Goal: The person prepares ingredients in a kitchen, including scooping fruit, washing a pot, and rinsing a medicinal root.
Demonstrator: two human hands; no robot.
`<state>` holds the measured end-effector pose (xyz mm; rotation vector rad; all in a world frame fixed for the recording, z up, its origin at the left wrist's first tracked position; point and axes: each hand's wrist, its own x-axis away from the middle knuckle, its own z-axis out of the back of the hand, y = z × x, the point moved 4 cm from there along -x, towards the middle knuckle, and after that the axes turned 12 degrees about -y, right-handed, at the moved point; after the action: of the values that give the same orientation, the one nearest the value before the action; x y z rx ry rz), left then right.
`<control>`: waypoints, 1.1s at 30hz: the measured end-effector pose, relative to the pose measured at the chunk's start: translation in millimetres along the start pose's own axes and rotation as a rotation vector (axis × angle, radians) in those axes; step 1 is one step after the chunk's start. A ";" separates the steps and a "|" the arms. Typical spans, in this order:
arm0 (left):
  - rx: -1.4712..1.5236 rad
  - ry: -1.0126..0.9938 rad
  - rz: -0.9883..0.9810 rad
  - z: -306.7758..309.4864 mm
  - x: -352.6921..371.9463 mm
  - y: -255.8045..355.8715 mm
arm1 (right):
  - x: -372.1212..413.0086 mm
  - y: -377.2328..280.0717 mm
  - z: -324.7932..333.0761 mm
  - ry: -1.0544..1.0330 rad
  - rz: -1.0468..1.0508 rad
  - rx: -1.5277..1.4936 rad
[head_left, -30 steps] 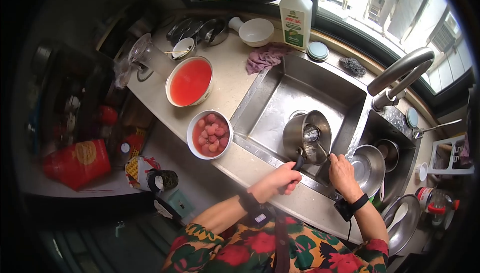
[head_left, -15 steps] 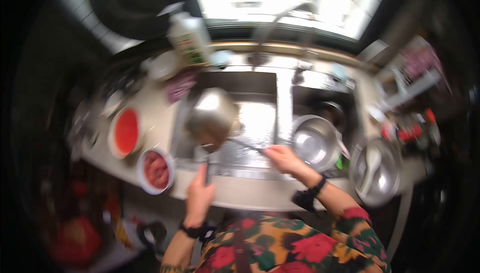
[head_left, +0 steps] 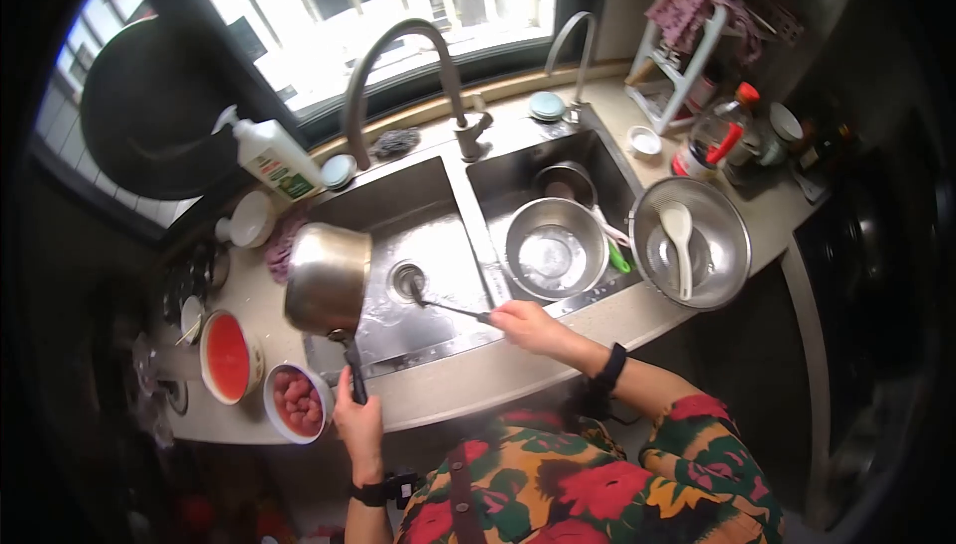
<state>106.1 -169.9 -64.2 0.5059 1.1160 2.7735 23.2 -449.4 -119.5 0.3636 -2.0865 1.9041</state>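
Observation:
My left hand (head_left: 358, 426) grips the black handle of a steel saucepan (head_left: 329, 280). Tilted on its side, the pan hangs over the left part of the sink (head_left: 428, 220), its mouth turned away from me. In my right hand (head_left: 536, 329) is a long, thin utensil (head_left: 453, 309) with a dark handle; its far tip overlaps the edge of the drain (head_left: 407, 281), and its end shape is too small to name. Near my left hand stand a white bowl of pinkish-red balls (head_left: 299, 404) and a bowl of red liquid (head_left: 229, 357).
A steel pot (head_left: 556, 248) sits in the right basin beside a smaller pan. On the counter to the right is a steel bowl (head_left: 732, 265) holding a white slotted spoon (head_left: 679, 240). The tall faucet (head_left: 438, 41) arches behind the sink, near a pump bottle (head_left: 277, 160).
My view has turned, so the sink appears slanted. The saucepan is now nearer the left edge of the sink, and the utensil tip has come apart from the pan, over the drain.

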 end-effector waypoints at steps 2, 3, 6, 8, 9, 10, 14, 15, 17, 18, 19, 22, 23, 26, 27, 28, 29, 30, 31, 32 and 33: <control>0.077 -0.018 -0.090 3.3 3.7 -2.5 | 13.2 -10.8 -4.3 -0.001 -0.071 -0.037; 0.043 -0.015 -0.044 6.5 8.3 1.3 | 18.6 -14.1 -7.9 -0.004 -0.098 -0.083; 0.053 -0.044 -0.050 13.5 14.8 -0.7 | 28.0 -16.9 -23.3 0.006 -0.132 -0.125; 0.124 -0.023 -0.112 13.2 14.1 -12.5 | 33.6 -18.1 -31.8 0.059 -0.129 -0.110; 0.145 -0.017 -0.168 15.6 17.3 -12.4 | 34.0 -20.1 -38.7 0.057 -0.116 -0.082; 0.122 -0.097 -0.059 20.0 20.5 -10.6 | 35.2 -23.4 -43.5 0.064 -0.124 -0.050; 0.209 -0.107 -0.134 17.4 23.4 -28.0 | 30.4 -13.0 -58.1 0.045 -0.045 -0.055; 0.252 -0.147 -0.095 20.6 26.2 -25.4 | 29.7 -13.5 -61.9 0.045 -0.011 -0.018; 0.277 -0.152 -0.119 24.5 31.2 -21.8 | 33.0 -22.7 -72.5 0.049 0.044 -0.022; 0.302 -0.181 -0.111 26.9 33.0 -20.7 | 34.0 -26.0 -77.5 0.057 0.067 -0.003; 0.362 -0.167 -0.161 24.6 33.7 -22.3 | 34.5 -25.9 -81.2 0.031 0.072 0.016; 0.453 -0.247 -0.163 29.5 38.5 -26.9 | 37.1 -26.1 -88.0 0.017 0.206 0.056; 0.514 -0.208 -0.290 25.3 39.6 -29.8 | 40.1 -27.1 -89.9 0.017 0.251 0.058; 0.798 -0.399 -0.306 46.0 59.1 -20.4 | 43.1 -34.4 -97.1 0.019 0.380 0.152; 0.895 -0.513 -0.217 48.1 66.8 -22.4 | 48.1 -37.8 -99.7 0.042 0.453 0.236; 0.992 -0.643 -0.127 43.6 76.2 -23.9 | 56.5 -50.7 -107.5 0.074 0.386 0.288; 1.058 -0.607 -0.156 32.3 78.6 -35.1 | 60.2 -58.4 -110.3 0.060 0.392 0.317; 1.074 -0.643 -0.193 42.0 89.6 -27.3 | 63.1 -63.8 -110.4 0.055 0.394 0.344; 1.152 -0.659 -0.194 43.0 97.2 -25.7 | 66.4 -71.1 -111.9 0.060 0.442 0.462; 1.178 -0.639 -0.157 47.2 105.4 -23.0 | 69.1 -78.1 -115.5 0.063 0.489 0.576; 1.195 -0.630 -0.164 52.8 113.9 -17.5 | 72.8 -86.2 -119.7 0.045 0.510 0.602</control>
<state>17.0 -97.5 -10.6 1.1581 2.2911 1.3223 -6.3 -337.5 -2.6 -0.1132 -1.6338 2.7985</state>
